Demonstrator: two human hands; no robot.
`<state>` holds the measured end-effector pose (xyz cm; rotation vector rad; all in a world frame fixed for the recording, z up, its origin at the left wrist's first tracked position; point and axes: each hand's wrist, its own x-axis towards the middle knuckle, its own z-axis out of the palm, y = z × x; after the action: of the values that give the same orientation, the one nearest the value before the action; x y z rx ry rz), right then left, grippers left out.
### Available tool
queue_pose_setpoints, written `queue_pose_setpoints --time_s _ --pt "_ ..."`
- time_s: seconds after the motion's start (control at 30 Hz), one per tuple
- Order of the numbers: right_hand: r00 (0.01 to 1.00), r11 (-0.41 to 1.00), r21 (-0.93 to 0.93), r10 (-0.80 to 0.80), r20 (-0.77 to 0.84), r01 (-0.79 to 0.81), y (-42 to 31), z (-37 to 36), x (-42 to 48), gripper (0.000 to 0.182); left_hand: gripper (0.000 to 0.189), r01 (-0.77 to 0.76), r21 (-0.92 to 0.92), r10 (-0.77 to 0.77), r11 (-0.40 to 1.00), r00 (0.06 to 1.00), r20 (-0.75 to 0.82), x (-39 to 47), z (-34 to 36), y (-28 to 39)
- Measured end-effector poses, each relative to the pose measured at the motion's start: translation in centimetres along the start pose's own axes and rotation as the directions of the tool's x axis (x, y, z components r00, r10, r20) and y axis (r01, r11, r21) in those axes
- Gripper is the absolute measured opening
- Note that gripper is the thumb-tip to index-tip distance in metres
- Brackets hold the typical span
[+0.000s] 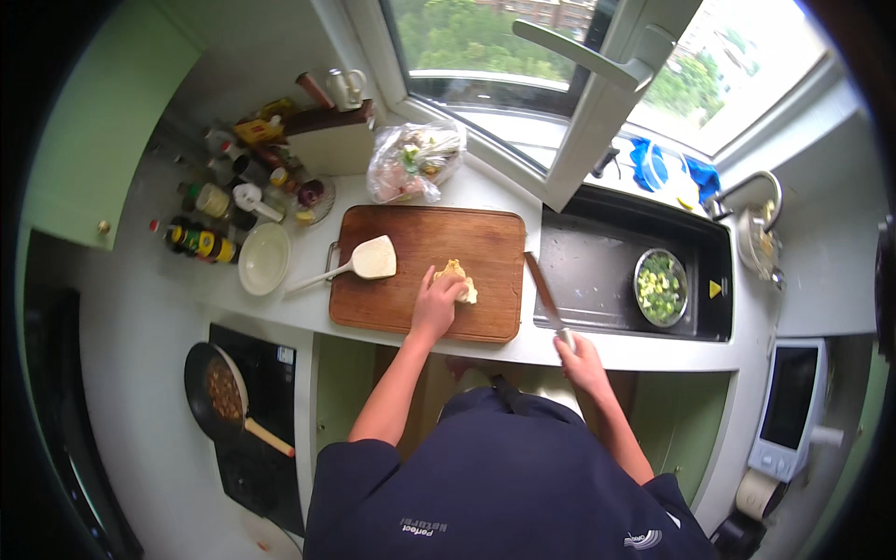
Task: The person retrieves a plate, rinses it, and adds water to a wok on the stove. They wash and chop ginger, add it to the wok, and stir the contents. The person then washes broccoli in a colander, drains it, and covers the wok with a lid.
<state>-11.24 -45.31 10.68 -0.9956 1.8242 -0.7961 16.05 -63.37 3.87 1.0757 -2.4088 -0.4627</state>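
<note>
My left hand [437,301] rests on a pale yellow piece of food [467,290], perhaps cauliflower or cooked egg, on a wooden cutting board [490,234]. Its fingers cover part of the food, and whether they grip it does not show. My right hand [583,362] holds a kitchen knife [544,288] by its light handle, over the counter edge between the board and the sink. The blade points up and away from me. A white spatula [374,259] lies across the board's left side, its handle reaching past the edge.
A black sink [588,245] holds a bowl of chopped greens [660,287]. Behind the board sits a clear plastic bag of food [416,161]. A white plate [264,259] and several bottles [210,245] stand left. A frying pan [217,392] is on the cooktop; an open window sash [595,105] juts inward.
</note>
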Motion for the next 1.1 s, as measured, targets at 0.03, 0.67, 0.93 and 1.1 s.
queue_pose_setpoints --time_s 0.03,0.67,0.93,1.1 --pt "0.991 0.989 -0.083 -0.128 -0.037 0.124 -0.2 1.5 -0.2 0.033 0.038 -0.018 0.0 0.018 1.0 1.0 -0.021 -0.3 -0.3 0.2" --pt "0.991 0.984 -0.178 0.032 0.133 -0.008 -1.8 7.7 5.2 0.043 0.017 0.375 -0.013 -0.375 0.927 0.924 -0.067 3.3 -1.5 -1.2" --pt "0.98 0.994 -0.104 0.041 0.197 -0.02 0.2 6.3 6.7 0.044 0.012 0.377 -0.526 -0.519 0.762 0.841 -0.149 3.1 -3.0 1.4" --pt "0.98 0.997 -0.076 0.029 0.198 -0.014 0.0 5.8 6.7 0.044 0.019 0.577 -0.293 -0.586 0.762 0.808 0.066 0.4 -1.2 3.5"
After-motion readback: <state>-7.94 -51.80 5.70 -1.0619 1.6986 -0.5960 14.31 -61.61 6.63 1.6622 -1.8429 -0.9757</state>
